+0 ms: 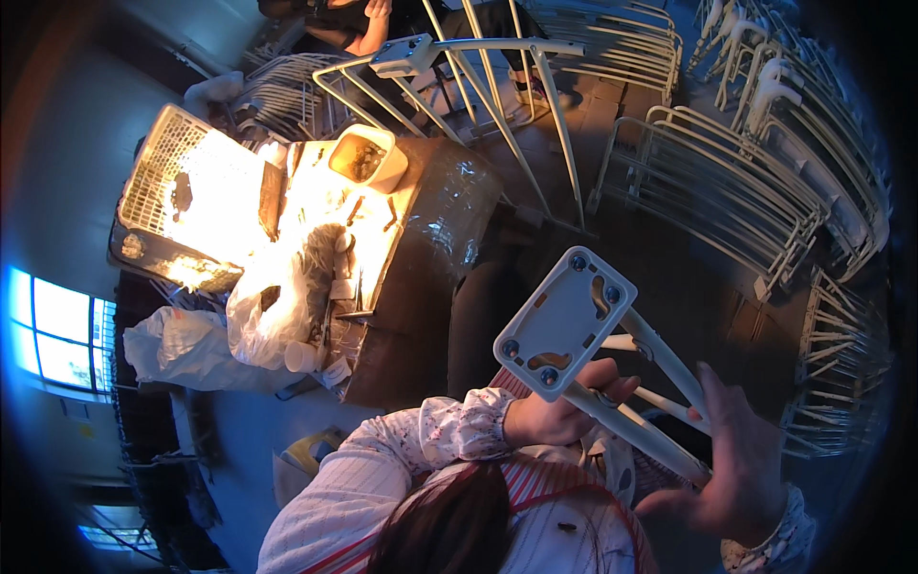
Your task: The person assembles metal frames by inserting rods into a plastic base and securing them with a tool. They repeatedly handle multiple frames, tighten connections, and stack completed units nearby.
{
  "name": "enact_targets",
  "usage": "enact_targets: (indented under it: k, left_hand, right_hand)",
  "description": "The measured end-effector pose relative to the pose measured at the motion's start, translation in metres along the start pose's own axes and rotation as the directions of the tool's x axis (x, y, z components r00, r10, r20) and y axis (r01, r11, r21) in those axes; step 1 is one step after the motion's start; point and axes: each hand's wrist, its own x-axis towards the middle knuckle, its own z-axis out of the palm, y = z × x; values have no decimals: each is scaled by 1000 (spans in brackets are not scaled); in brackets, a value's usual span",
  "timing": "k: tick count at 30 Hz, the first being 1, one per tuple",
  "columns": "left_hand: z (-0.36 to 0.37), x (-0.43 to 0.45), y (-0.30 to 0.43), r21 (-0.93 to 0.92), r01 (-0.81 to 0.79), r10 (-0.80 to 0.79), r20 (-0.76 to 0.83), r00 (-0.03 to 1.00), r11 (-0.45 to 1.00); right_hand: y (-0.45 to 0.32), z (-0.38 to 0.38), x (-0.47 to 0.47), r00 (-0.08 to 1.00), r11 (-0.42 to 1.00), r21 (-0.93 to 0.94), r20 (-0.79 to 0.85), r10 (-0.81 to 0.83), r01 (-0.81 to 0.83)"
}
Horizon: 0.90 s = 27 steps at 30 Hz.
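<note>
Before my chest is a white tubular metal frame point(663, 362) with a flat white corner-bolted plate point(556, 323) at its upper end. Four-sided and rounded, the plate has bolt heads at its corners and curved slots. My left hand point(556, 416) is curled around the frame just below the plate, beside a bolt on one tube. On the other side, my right hand point(746, 452) lies against the tubes, thumb and fingers spread. Its palm side is partly hidden, so whether it grips them is unclear.
At left stands a cardboard-covered work table point(398, 308) with a tub of small metal parts point(369, 158), a plastic basket point(161, 165) and a clear plastic bag point(265, 316). A similar frame point(495, 79) stands ahead, near a seated person point(369, 29). Stacked white tube racks point(724, 179) fill the right.
</note>
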Motion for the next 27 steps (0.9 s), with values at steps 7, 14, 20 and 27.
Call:
enact_targets:
  k: [7, 14, 20, 27]
  left_hand:
    - [-24, 4, 6, 174, -35, 37, -5, 999, 984]
    - [-143, 12, -16, 163, 155, -28, -597, 802, 974]
    - [-227, 87, -34, 63, -9, 58, -827, 560, 998]
    - [-352, 174, -135, 258, 31, 184, -765, 618, 966]
  right_hand:
    - [28, 0, 13, 973, 954, -195, -80, 216, -228]
    - [95, -31, -1, 868, 947, -59, -421, 263, -315]
    - [101, -53, 5, 911, 930, -80, -246, 331, -359]
    - [118, -50, -6, 922, 943, -142, -296, 248, -300]
